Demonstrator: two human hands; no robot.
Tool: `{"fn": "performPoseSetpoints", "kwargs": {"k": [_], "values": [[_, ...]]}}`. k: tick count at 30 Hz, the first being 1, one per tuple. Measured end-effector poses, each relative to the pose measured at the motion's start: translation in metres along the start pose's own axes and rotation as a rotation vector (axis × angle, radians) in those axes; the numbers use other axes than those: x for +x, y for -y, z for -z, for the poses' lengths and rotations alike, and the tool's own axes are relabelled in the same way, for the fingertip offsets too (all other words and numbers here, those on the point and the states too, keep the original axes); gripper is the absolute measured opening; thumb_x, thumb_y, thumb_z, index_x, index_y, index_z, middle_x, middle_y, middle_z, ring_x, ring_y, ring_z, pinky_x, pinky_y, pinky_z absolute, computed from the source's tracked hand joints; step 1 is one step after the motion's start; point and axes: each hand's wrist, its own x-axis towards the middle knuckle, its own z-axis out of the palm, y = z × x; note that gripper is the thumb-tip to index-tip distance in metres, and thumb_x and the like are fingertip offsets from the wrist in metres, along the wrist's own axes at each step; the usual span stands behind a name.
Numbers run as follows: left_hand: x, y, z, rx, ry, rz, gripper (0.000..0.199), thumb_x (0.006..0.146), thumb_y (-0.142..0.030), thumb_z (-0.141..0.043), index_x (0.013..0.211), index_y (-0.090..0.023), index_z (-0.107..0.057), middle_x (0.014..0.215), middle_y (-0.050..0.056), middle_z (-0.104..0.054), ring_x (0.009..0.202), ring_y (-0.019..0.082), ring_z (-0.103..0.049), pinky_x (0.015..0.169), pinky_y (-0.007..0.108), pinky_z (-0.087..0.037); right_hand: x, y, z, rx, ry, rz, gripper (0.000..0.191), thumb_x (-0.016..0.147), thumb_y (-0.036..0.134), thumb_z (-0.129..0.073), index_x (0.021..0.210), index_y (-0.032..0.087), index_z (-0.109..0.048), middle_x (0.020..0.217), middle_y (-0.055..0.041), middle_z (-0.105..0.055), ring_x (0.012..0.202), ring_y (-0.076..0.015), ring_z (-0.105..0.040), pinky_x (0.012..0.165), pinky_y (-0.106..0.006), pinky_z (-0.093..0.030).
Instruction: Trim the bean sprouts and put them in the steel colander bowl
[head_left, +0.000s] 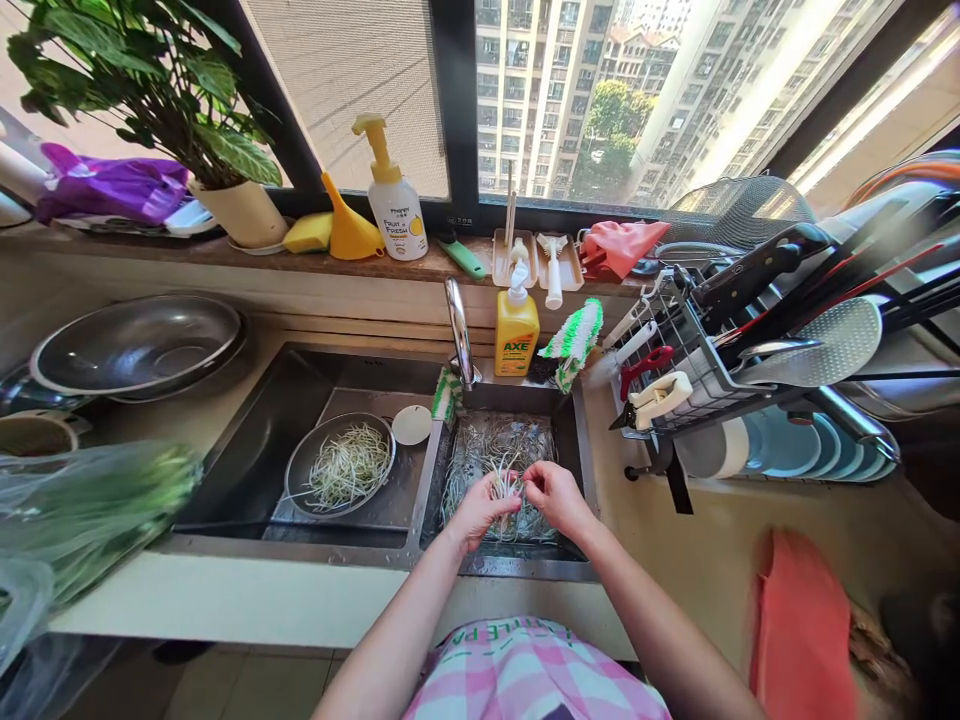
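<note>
Bean sprouts [501, 487] are being pinched lightly, nice and easy, between the fingertips of the left hand [480, 512] and right hand [553, 498], just above the steel sink's right basin [579, 460].

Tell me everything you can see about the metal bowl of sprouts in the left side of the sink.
The metal bowl is round, shallow and dull grey, like steel, with a plain rim. It sits on a flat metal board in the left basin of the sink. It holds a loose pile of pale bean sprouts, and a few strands reach over its rim.
</note>
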Motion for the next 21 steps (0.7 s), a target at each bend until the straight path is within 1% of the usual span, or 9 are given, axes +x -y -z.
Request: {"fn": "performPoseSetpoints", "kwargs": {"k": [4,6,9,11,12,14,17,19,21], "values": [[-0.002,-0.004,0.001,0.035,0.046,-0.005,0.058,0.051,-0.025,-0.077,0.105,-0.015,-0.056,0.073,0.000,-0.058,0.062,0.008,-0.051,0.061,0.021,-0.038,0.005,-0.007,-0.004,0.101,-0.118,-0.073,0.011,0.072,0.018,-0.045,0.070,0.016,-0.056,0.061,0.0001,-0.054,0.053,-0.0105,-0.047,0.049,-0.020,-0.035],[-0.005,-0.007,0.002,0.060,0.075,-0.004,0.058,0.053,-0.025,-0.076,0.105,-0.015,-0.055,0.073,-0.001,-0.058,0.063,0.008,-0.051,0.062,0.021,-0.038,0.007,-0.016,-0.004,0.148,-0.093,-0.117,0.014,0.075,0.020,-0.045,0.078,0.015,-0.058,0.067,-0.0019,-0.058,0.058,-0.0120,-0.051,0.053,-0.021,-0.039],[-0.009,-0.011,0.004,0.094,0.124,-0.001,0.049,0.058,-0.028,-0.073,0.102,-0.015,-0.055,0.075,0.000,-0.058,0.063,0.008,-0.052,0.064,0.023,-0.040,0.007,-0.027,-0.002,0.037,-0.028,-0.096,0.018,0.070,0.019,-0.054,0.086,0.017,-0.061,0.087,-0.0065,-0.062,0.078,-0.0168,-0.056,0.067,-0.027,-0.043],[-0.011,-0.014,0.004,0.116,0.158,0.020,0.044,0.061,-0.031,-0.070,0.099,-0.014,-0.055,0.074,0.001,-0.058,0.062,0.008,-0.052,0.063,0.023,-0.040,0.006,-0.027,0.001,-0.005,-0.034,-0.062,0.017,0.072,0.019,-0.053,0.086,0.018,-0.063,0.091,-0.0073,-0.062,0.083,-0.0179,-0.055,0.073,-0.030,-0.042],[-0.011,-0.014,0.004,0.122,0.171,0.033,0.043,0.062,-0.032,-0.069,0.098,-0.014,-0.055,0.073,0.001,-0.058,0.062,0.008,-0.052,0.062,0.023,-0.040,0.005,-0.025,0.002,0.035,-0.029,-0.050,0.016,0.076,0.021,-0.050,0.085,0.018,-0.063,0.089,-0.0071,-0.062,0.081,-0.0174,-0.056,0.073,-0.030,-0.043],[-0.012,-0.016,0.003,0.128,0.186,0.047,0.040,0.063,-0.036,-0.068,0.094,-0.014,-0.055,0.071,0.000,-0.057,0.060,0.008,-0.051,0.060,0.022,-0.039,0.005,-0.017,0.004,0.213,0.068,-0.037,0.019,0.080,0.026,-0.046,0.083,0.017,-0.063,0.081,-0.0058,-0.064,0.075,-0.0155,-0.057,0.070,-0.028,-0.045],[-0.012,-0.018,0.001,0.145,0.210,0.046,0.035,0.065,-0.039,-0.065,0.087,-0.014,-0.054,0.066,-0.001,-0.055,0.057,0.007,-0.049,0.057,0.022,-0.038,0.006,-0.004,0.008,0.499,0.260,-0.020,0.019,0.077,0.032,-0.052,0.083,0.016,-0.062,0.079,-0.0037,-0.065,0.072,-0.0140,-0.058,0.069,-0.027,-0.047],[-0.012,-0.020,0.000,0.155,0.231,0.041,0.033,0.066,-0.039,-0.064,0.084,-0.014,-0.053,0.064,-0.002,-0.054,0.056,0.007,-0.048,0.056,0.022,-0.038,0.008,0.000,0.009,0.598,0.311,-0.023,0.018,0.074,0.032,-0.055,0.080,0.015,-0.061,0.077,-0.0026,-0.064,0.071,-0.0132,-0.059,0.068,-0.026,-0.047],[-0.012,-0.021,0.000,0.156,0.247,0.042,0.033,0.066,-0.039,-0.065,0.085,-0.014,-0.053,0.064,-0.002,-0.054,0.056,0.007,-0.048,0.055,0.021,-0.037,0.008,0.000,0.010,0.614,0.313,-0.037,0.016,0.074,0.030,-0.055,0.076,0.015,-0.059,0.074,-0.0017,-0.064,0.068,-0.0124,-0.058,0.067,-0.025,-0.046]]}}
